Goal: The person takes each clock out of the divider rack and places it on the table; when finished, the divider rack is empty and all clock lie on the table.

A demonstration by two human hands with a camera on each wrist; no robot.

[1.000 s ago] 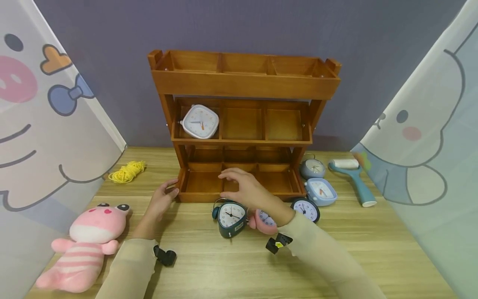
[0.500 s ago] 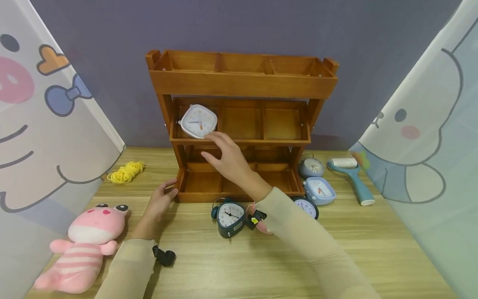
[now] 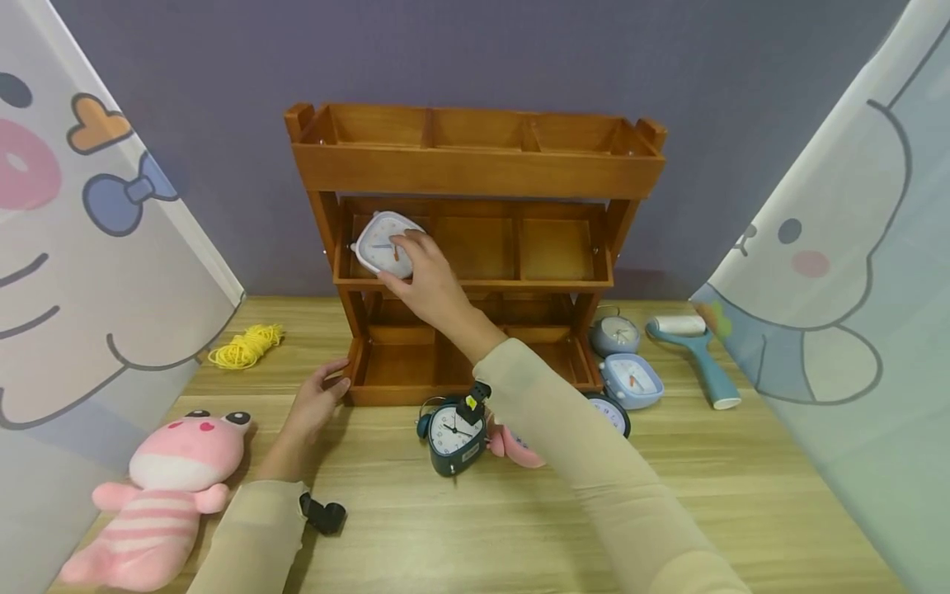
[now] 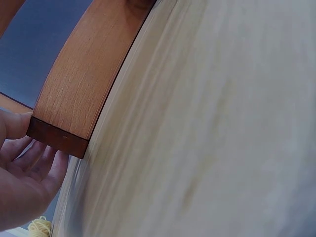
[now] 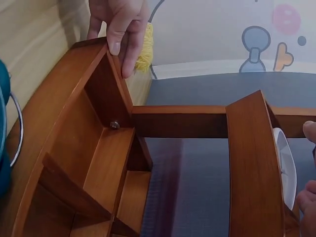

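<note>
In the head view, a white rounded-square alarm clock point(image 3: 378, 245) leans in the left compartment of the wooden shelf's point(image 3: 475, 171) middle tier. My right hand point(image 3: 432, 280) is at its right side, fingertips over the face and thumb at the lower edge. The right wrist view shows the clock point(image 5: 286, 168) edge-on, with parts of my fingers point(image 5: 307, 197) beside it. My left hand point(image 3: 315, 402) holds the left front corner of the bottom tier. Its thumb lies over the wood's edge in the left wrist view, the other fingers point(image 4: 52, 168) along the side.
By the shelf's front stand a dark teal alarm clock point(image 3: 454, 437) and a pink one point(image 3: 519, 450), partly covered by my sleeve. A black-rimmed clock point(image 3: 612, 412), blue clock point(image 3: 631, 381), grey clock point(image 3: 618, 334) and lint roller point(image 3: 698, 355) lie right; yellow cord point(image 3: 246, 346) and plush frog point(image 3: 174, 495) left.
My right hand has risen from in front of the bottom tier, moving up and left to the white alarm clock, and now touches it. The left hand keeps its place at the shelf corner.
</note>
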